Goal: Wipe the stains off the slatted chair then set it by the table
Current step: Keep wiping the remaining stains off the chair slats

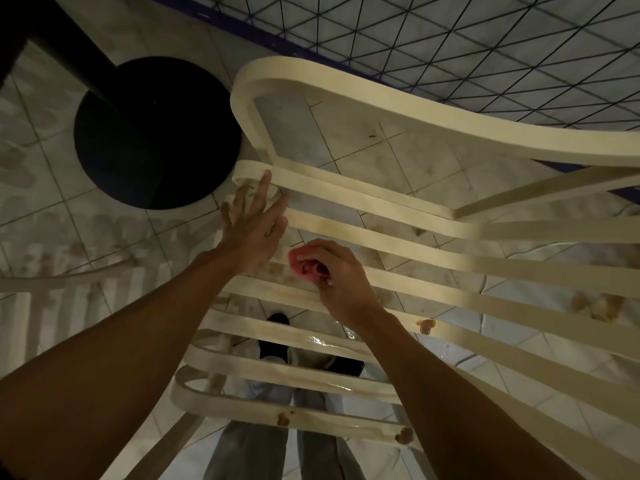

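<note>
I see open gaps between the slats of the cream plastic slatted chair [381, 100], with the pale tiled floor [52, 209] showing through. My left grip [252, 230] lies straight-fingered over the slat ends. My right grip [341, 271], bunched round a pink crumpled cloth [304, 266], covers one gap. The black round pedestal base [156, 133] crowds the left, and a dark wire-mesh fence [450, 46] runs behind the top rail.

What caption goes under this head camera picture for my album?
Right hand holds a pink cloth against the stained slatted chair; left hand rests on it.
</note>
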`<state>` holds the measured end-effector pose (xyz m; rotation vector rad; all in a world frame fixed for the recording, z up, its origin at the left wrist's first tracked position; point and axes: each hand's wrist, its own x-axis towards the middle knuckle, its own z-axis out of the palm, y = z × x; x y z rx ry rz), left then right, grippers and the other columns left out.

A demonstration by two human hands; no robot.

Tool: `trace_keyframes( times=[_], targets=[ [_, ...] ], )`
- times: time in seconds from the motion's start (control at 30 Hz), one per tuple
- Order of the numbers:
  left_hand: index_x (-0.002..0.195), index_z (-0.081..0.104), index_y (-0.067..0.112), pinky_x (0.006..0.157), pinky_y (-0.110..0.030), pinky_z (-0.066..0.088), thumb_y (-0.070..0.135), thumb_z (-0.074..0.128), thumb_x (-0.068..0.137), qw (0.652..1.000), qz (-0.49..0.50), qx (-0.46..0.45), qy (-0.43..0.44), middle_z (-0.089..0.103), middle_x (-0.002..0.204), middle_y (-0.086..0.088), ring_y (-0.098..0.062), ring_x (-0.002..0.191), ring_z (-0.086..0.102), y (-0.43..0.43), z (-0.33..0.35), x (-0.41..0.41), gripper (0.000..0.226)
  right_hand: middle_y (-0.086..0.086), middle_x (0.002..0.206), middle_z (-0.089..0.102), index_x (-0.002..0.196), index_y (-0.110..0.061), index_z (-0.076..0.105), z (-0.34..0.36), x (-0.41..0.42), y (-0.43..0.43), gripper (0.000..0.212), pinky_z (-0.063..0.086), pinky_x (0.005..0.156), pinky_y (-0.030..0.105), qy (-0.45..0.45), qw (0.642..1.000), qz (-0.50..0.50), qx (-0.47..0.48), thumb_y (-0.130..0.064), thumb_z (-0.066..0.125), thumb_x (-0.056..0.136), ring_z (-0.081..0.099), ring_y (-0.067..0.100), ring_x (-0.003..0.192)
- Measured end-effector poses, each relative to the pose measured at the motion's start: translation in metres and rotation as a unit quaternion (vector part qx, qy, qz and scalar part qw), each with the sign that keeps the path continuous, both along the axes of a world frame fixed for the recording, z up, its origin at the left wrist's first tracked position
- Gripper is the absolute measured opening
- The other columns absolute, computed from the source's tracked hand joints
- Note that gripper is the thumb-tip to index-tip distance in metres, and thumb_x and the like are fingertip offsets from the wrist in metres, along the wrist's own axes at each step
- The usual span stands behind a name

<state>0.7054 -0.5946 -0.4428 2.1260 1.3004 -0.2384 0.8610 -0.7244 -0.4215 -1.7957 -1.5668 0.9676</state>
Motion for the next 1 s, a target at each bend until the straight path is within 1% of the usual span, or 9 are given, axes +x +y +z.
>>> trace_keyframes(
  times=[0.17, 0.33, 0.47, 0.53, 0.6, 0.7, 0.8, 0.9, 1.0],
  targets=[
    [0.154, 0.028, 0.028, 0.119, -0.058, 0.019, 0.031, 0.04, 0.102, 0.964, 0.192, 0.019, -0.182, 0.015, 0.165, -0.004, -0.03, 0.151, 0.013, -0.007, -0.003, -0.015, 0.054, 0.001, 0.123, 0.061, 0.125, -0.019, 0.064, 0.01, 0.036, -0.008, 0.034, 0.045, 0.086, 0.022, -0.092, 0.968, -0.235, -0.015, -0.022, 0.07, 0.092, 0.051, 0.02, 0.108],
    [0.152, 0.035, 0.021, 0.117, -0.043, 0.033, 0.027, 0.038, 0.105, 0.891, 0.386, -0.07, -0.23, 0.04, 0.153, -0.005, -0.02, 0.14, 0.038, -0.022, 0.003, -0.031, 0.047, 0.011, 0.133, 0.053, 0.136, -0.018, 0.059, 0.005, 0.035, -0.002, 0.045, 0.047, 0.098, 0.04, -0.128, 0.934, -0.31, -0.124, -0.02, 0.069, 0.092, 0.044, 0.029, 0.117],
    [0.128, 0.054, 0.008, 0.085, -0.03, 0.047, 0.027, 0.033, 0.108, 0.839, 0.479, -0.134, -0.222, 0.06, 0.098, 0.005, -0.016, 0.104, 0.062, -0.034, 0.018, -0.035, 0.035, 0.01, 0.133, 0.051, 0.139, -0.016, 0.056, 0.009, 0.001, 0.025, 0.047, 0.044, 0.106, 0.04, -0.1, 0.934, -0.321, -0.122, -0.018, 0.068, 0.093, 0.042, 0.026, 0.12],
    [0.122, 0.055, 0.012, 0.078, -0.015, 0.048, 0.023, 0.033, 0.108, 0.832, 0.483, -0.14, -0.234, 0.057, 0.089, 0.009, 0.009, 0.077, 0.06, -0.037, 0.022, -0.034, 0.028, 0.01, 0.135, 0.05, 0.14, -0.015, 0.055, 0.012, -0.017, 0.036, 0.048, 0.039, 0.107, 0.033, -0.093, 0.938, -0.313, -0.119, -0.016, 0.066, 0.093, 0.041, 0.025, 0.121],
    [0.129, 0.052, 0.014, 0.061, 0.002, 0.039, 0.021, 0.032, 0.108, 0.834, 0.478, -0.139, -0.238, 0.056, 0.092, 0.01, 0.015, 0.067, 0.055, -0.038, 0.024, -0.032, 0.03, 0.01, 0.137, 0.047, 0.141, -0.016, 0.053, 0.015, -0.034, 0.045, 0.049, 0.035, 0.103, 0.029, -0.089, 0.946, -0.291, -0.114, -0.015, 0.066, 0.093, 0.039, 0.026, 0.123],
    [0.143, 0.042, 0.019, 0.053, 0.005, 0.034, 0.025, 0.031, 0.109, 0.835, 0.477, -0.148, -0.23, 0.053, 0.102, 0.014, 0.016, 0.071, 0.051, -0.038, 0.032, -0.031, 0.037, 0.012, 0.136, 0.049, 0.14, -0.015, 0.054, 0.017, -0.051, 0.054, 0.051, 0.039, 0.101, 0.031, -0.085, 0.959, -0.252, -0.094, -0.013, 0.069, 0.091, 0.041, 0.029, 0.122],
    [0.154, 0.031, 0.021, 0.066, -0.002, 0.041, 0.023, 0.035, 0.108, 0.818, 0.495, -0.163, -0.243, 0.055, 0.125, 0.003, 0.004, 0.086, 0.053, -0.035, 0.031, -0.037, 0.046, 0.012, 0.129, 0.054, 0.136, -0.014, 0.057, 0.017, -0.048, 0.056, 0.05, 0.041, 0.096, 0.028, -0.06, 0.976, -0.193, -0.086, -0.013, 0.072, 0.089, 0.047, 0.027, 0.116],
    [0.153, 0.033, 0.023, 0.061, -0.007, 0.042, 0.022, 0.037, 0.107, 0.788, 0.533, -0.172, -0.257, 0.059, 0.119, 0.003, 0.002, 0.084, 0.052, -0.034, 0.03, -0.041, 0.046, 0.006, 0.119, 0.061, 0.13, -0.017, 0.062, 0.019, -0.026, 0.046, 0.043, 0.047, 0.094, 0.029, -0.047, 0.981, -0.176, -0.071, -0.015, 0.072, 0.088, 0.054, 0.022, 0.108],
    [0.152, 0.037, 0.019, 0.086, -0.016, 0.037, 0.025, 0.034, 0.108, 0.79, 0.534, -0.182, -0.242, 0.052, 0.141, -0.002, -0.007, 0.108, 0.05, -0.036, 0.03, -0.044, 0.044, 0.006, 0.122, 0.058, 0.128, -0.016, 0.06, 0.023, -0.006, 0.023, 0.046, 0.047, 0.098, 0.033, -0.092, 0.964, -0.23, -0.099, -0.014, 0.074, 0.085, 0.052, 0.023, 0.11]
  ],
)
